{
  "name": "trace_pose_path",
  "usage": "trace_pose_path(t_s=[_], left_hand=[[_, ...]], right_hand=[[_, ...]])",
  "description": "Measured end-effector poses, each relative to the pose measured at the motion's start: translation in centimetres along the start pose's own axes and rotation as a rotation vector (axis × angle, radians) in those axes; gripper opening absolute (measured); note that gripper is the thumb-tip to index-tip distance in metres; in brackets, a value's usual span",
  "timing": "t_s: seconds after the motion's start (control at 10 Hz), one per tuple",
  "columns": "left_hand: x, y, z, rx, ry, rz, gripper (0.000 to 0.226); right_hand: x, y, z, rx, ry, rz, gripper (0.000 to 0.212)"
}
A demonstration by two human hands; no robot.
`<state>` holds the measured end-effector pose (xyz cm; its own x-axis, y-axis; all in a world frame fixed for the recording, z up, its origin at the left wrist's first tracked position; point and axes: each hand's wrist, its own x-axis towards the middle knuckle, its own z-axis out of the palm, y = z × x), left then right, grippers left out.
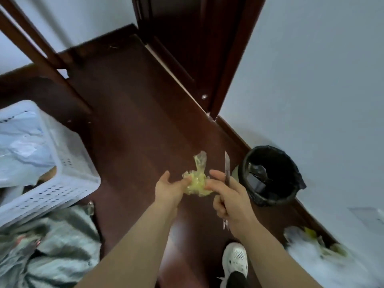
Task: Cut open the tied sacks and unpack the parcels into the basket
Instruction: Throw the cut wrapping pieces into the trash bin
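Fingers [217, 176] on wad [197, 185] and knife [227, 163], bin [270, 201] beside

The plastic wad [196, 185] is seen in translucent yellow, the knife [227, 168] in grey. The basket [70, 169] is coloured white and patterned with rows of small slots; the parcels [22, 146] within are pale blue. The floor [135, 121] is stained dark red-brown, and the bin [270, 199] is lined black.
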<state>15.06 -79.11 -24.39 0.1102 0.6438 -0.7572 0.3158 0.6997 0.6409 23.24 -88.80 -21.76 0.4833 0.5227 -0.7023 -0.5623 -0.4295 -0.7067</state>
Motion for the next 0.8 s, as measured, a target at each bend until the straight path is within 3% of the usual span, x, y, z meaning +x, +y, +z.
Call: trace_pose_path(t_s=[0.1,0.2,0.3,0.4,0.5,0.6,0.7,0.8], left_hand=[[-0.6,-0.9,7.6,0.030,-0.133,-0.089,0.024],[-1.6,-0.6,15.1,0.003,-0.319,-0.286,0.018],[-1.1,-1.9,21.1,0.069,-0.402,-0.263,0.017],[0.0,-4.3,25.1,0.349,-0.362,-0.124,0.052],[1.0,-6.0,27.5,0.483,-0.269,-0.054,0.047],[0.8,-5.3,30.0,0.474,-0.272,-0.098,0.016],[0.7,-4.9,32.4,0.353,-0.312,-0.251,0.015],[0.9,-4.7,33.8,0.353,-0.342,-0.236,0.028]], right_hand=[[1.8,-0.6,-7.1,-0.175,0.186,-0.174,0.014],[5.0,-1.4,-13.5,-0.184,0.431,-0.198,0.007],[8.2,-2.0,-18.7,-0.117,0.542,-0.119,0.012],[10.7,-1.7,-22.5,-0.054,0.569,0.011,0.014],[12.5,-1.1,-25.4,-0.109,0.526,0.087,0.013],[13.8,-0.7,-27.4,-0.338,0.471,-0.013,0.017],[15.2,-0.1,-29.2,-0.497,0.435,-0.040,0.038],[16.1,0.1,-30.4,-0.563,0.453,-0.053,0.041]])
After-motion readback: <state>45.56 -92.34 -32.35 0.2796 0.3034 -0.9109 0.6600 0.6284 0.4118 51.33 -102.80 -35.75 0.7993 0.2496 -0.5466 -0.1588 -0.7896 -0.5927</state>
